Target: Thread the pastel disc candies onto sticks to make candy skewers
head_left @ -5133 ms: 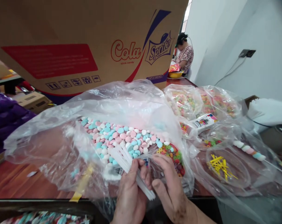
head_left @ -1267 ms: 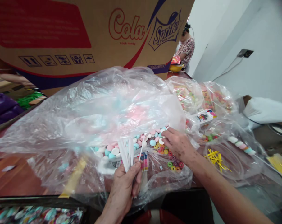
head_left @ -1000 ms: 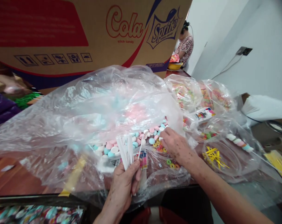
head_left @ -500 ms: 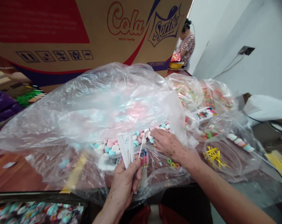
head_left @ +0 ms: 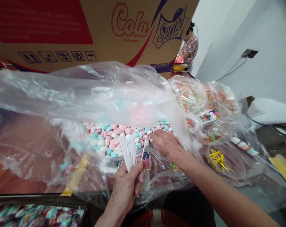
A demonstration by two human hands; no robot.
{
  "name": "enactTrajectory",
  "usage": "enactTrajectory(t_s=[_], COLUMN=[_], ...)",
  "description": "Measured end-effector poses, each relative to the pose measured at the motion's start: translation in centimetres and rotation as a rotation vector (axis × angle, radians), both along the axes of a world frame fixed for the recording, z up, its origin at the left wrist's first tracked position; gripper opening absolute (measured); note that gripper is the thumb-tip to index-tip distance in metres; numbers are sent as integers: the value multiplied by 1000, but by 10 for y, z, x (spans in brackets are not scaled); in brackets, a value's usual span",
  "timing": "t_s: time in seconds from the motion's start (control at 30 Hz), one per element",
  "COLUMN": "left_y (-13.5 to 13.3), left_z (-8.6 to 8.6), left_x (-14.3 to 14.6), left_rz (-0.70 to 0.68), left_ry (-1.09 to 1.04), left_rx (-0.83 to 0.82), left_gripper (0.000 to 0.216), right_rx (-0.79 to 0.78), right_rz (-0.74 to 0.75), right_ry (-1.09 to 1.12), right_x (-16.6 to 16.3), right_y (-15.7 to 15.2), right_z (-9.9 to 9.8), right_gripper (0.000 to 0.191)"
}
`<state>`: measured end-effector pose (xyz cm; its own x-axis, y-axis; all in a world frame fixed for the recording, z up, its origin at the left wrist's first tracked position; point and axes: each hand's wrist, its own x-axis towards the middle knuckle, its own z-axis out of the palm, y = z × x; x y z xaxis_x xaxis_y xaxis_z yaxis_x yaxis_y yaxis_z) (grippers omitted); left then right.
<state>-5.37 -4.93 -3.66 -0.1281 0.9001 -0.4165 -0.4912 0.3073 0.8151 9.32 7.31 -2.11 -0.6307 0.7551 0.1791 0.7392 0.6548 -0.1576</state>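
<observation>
My left hand (head_left: 128, 178) is closed around a bunch of flat white sticks (head_left: 128, 151). One thin white stick (head_left: 143, 148) stands apart from the bunch, held at my left thumb. Its top end is close to the fingertips of my right hand (head_left: 165, 143). The right fingers are bent together at the near edge of a heap of pink, blue and white candies (head_left: 112, 135); what lies between them, if anything, is hidden. The heap shows through the mouth of a large clear plastic bag (head_left: 98, 91).
Behind the bag stands a big carton (head_left: 102, 28). To the right lie bags of ring candies (head_left: 190, 94), yellow twist ties (head_left: 217, 159) and a candy skewer (head_left: 244, 146). A tray of wrapped candies (head_left: 39, 216) sits front left. A person (head_left: 191, 47) sits beyond.
The bag's plastic has lifted and shifted on the left, baring more of the candy heap. My right hand has moved slightly left, towards the single stick. The left hand stays put.
</observation>
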Motion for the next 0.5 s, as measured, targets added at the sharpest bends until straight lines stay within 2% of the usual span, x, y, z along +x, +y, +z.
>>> enactTrajectory(t_s=[0.1, 0.2, 0.3, 0.5], left_y=[0, -1, 0, 0], left_z=[0, 0, -1, 0], left_x=[-1, -1, -1, -1], left_rz=[-3, -11, -9, -7], left_ry=[-9, -9, -9, -7], left_rx=[3, 3, 1, 10], left_gripper=[32, 33, 33, 32], right_rx=[-51, -97, -78, 54], right_rz=[-68, -1, 75, 54], right_ry=[172, 258, 147, -121], right_x=[12, 22, 24, 15], right_y=[6, 7, 0, -6], right_z=[3, -1, -7, -7], right_gripper=[23, 19, 14, 7])
